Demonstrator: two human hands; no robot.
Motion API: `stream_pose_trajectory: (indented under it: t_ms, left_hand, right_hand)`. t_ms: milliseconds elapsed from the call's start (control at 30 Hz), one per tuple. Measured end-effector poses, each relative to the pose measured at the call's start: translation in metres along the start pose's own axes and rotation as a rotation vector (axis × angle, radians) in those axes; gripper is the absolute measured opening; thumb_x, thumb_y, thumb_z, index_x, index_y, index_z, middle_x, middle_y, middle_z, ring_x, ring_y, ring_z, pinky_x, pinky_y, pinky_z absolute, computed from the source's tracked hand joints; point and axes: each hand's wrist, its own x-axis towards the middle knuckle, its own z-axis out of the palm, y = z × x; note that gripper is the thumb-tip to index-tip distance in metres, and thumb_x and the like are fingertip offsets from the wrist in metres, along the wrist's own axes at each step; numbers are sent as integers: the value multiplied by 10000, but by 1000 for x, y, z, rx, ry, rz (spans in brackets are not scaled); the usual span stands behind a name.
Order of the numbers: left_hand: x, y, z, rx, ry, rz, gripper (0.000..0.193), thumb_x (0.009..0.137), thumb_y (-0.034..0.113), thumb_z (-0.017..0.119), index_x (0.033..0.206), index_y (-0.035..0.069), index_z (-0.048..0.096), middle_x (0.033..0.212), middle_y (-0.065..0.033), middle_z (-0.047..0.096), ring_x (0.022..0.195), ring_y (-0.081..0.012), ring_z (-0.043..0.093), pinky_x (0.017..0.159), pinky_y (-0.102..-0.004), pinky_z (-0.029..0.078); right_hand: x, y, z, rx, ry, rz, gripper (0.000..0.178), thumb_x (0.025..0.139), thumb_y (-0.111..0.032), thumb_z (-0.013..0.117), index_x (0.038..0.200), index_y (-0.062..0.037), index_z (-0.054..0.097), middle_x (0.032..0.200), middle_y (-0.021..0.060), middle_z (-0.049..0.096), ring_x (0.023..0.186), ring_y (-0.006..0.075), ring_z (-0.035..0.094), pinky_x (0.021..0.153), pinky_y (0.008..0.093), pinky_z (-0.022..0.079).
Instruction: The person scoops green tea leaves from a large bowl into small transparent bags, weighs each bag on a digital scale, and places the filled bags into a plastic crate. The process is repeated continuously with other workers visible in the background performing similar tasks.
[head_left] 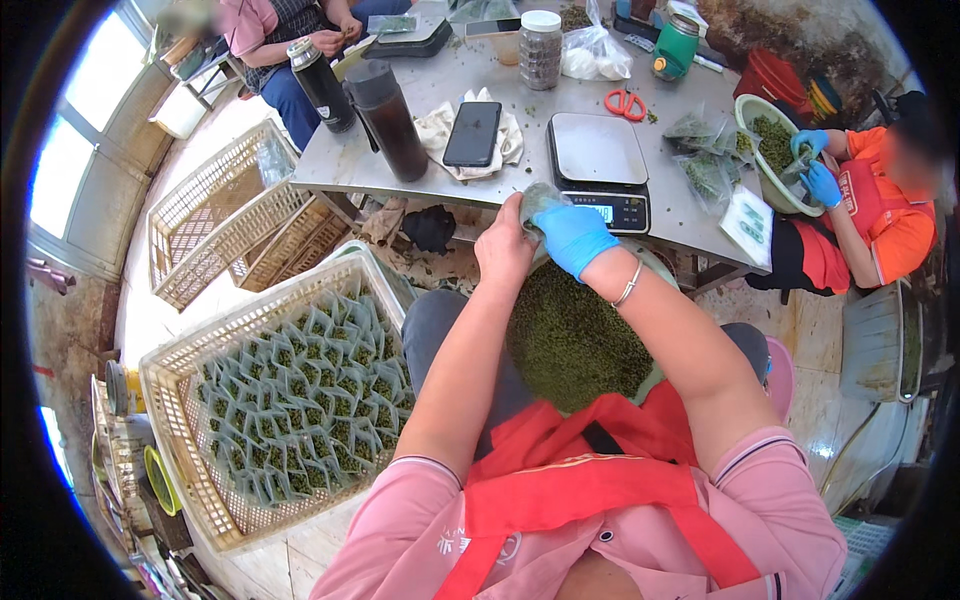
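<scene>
My bare left hand (503, 243) and my blue-gloved right hand (572, 236) meet at the table's near edge. Between them is a small clear plastic bag (541, 203), pinched by the left fingers and gripped by the right; the glove partly hides it. Beneath my forearms, a wide basin between my knees holds a heap of small green peppercorn-like grains (570, 335). Just beyond the hands sits a digital scale (600, 155), its pan bare and its display lit. To my left, a cream plastic crate (195, 500) holds rows of upright clear bags (300, 390) filled with green grains.
On the metal table are a phone (473, 134) on a cloth, a dark tumbler (388, 120), a black flask (321, 85), red scissors (625, 104), a jar (540, 50) and filled bags (705, 165). A gloved co-worker (865, 200) works over a bowl (755, 105) at right; another person sits far left.
</scene>
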Motion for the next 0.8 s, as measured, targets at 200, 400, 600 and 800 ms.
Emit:
stream_pose_trajectory:
  t_ms: [200, 400, 600, 800]
  left_hand:
    - [-1, -10, -3, 14, 26, -111, 623, 668, 246, 658, 1258, 201, 462, 729, -129, 645, 680, -324, 635, 620, -398, 495]
    - [-7, -7, 3, 103, 129, 168, 507, 726, 50, 551, 1217, 163, 494, 881, -138, 650, 717, -330, 623, 588, -420, 482]
    - [-1, 3, -12, -209, 2, -272, 560, 729, 332, 692, 1234, 172, 508, 977, -155, 654, 880, -302, 637, 774, -368, 485]
    - [12, -27, 7, -577, 84, -356, 675, 678, 469, 728, 1205, 96, 531, 1106, -109, 632, 1023, -262, 595, 886, -339, 432]
  right_hand:
    - [-15, -23, -39, 138, 136, -89, 230, 807, -138, 493, 1007, -111, 605, 875, 142, 636, 728, 326, 642, 615, 420, 516]
    - [0, -20, -12, 99, -206, 87, 228, 810, -134, 521, 998, -60, 626, 1106, 176, 583, 795, 340, 641, 692, 420, 528]
    - [-82, 24, -69, 1411, 106, 290, 312, 828, -72, 567, 1135, -18, 586, 1077, 73, 606, 812, 135, 611, 717, 256, 506]
    - [-125, 202, -21, 906, 607, 820, 467, 843, -148, 535, 1305, -133, 470, 899, 70, 622, 576, 126, 552, 536, 272, 468]
